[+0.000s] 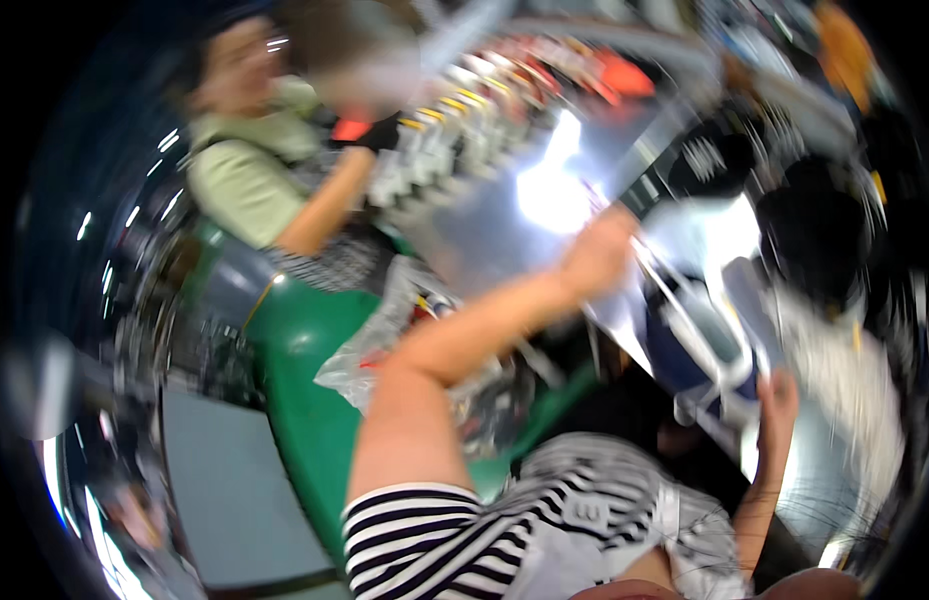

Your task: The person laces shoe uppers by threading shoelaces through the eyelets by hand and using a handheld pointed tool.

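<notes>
Motion blur softens much of the view. My left arm reaches up across the middle, and my left hand (pixel 599 252) is closed around a white cord or lace (pixel 669 292). That strand runs down to a navy and white piece (pixel 674 345), which looks like a shoe with a grey panel, though the blur hides its exact shape. At the right, lower edge of this piece, my right hand (pixel 776 398) grips it with bent fingers. Bright metal table surface lies behind and around the piece.
A row of white, yellow-marked and red shoe-like items (pixel 464 115) lines the metal table (pixel 464 235) at the back. A co-worker (pixel 249 180) in a pale green top stands far left. A clear plastic bag (pixel 359 355) sits on the green surface (pixel 309 400). Dark round shapes (pixel 814 225) stand right.
</notes>
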Motion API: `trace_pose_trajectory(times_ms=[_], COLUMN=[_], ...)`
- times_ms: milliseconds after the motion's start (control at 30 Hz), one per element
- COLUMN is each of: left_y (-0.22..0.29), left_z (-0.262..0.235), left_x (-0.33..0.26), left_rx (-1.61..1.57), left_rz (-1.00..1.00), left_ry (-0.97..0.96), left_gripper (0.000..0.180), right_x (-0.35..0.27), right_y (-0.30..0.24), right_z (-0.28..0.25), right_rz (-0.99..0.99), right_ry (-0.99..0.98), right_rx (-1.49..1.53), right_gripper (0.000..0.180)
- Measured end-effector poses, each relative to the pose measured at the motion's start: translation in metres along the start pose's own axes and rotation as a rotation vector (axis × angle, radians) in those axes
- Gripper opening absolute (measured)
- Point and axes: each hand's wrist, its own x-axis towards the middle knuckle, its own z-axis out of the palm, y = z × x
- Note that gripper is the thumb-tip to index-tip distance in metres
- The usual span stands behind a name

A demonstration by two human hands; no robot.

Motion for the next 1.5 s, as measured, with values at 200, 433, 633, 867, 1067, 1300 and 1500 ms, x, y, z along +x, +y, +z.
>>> trace_pose_trajectory(times_ms=[200,433,633,867,1067,1300,1500], left_y=[-0.127,-0.025,0.094,-0.08,-0.166,0.107,0.115], left_z=[-0.085,-0.059,-0.016,-0.028,-0.098,-0.02,0.032], left_x=[-0.02,0.014,0.073,0.072,0.055,0.059,0.072], left_rx=[0.651,0.39,-0.955,-1.976,-1.556,-0.955,-0.521], left_rz=[-0.196,-0.174,-0.544,-1.209,-1.281,-0.033,0.1], left_ry=[-0.383,-0.244,-0.34,0.069,0.665,-0.871,-0.396], left_gripper=[0.011,0.01,0.006,0.007,0.009,0.006,0.004], right_x=[-0.023,-0.005,0.009,0.005,-0.005,0.034,0.019], right_y=[-0.019,-0.015,-0.019,0.001,-0.004,-0.009,-0.022], right_z=[-0.04,-0.027,-0.025,-0.035,-0.041,-0.015,-0.014], right_rz=[0.218,0.21,0.183,0.228,0.22,-0.023,-0.173], right_ry=[0.015,0.047,0.097,-0.006,-0.133,-0.074,0.124], right_rx=[0.019,0.266,0.078,0.115,0.03,-0.501,-0.165], right_gripper=[0.027,0.028,0.025,0.029,0.034,0.029,0.027])
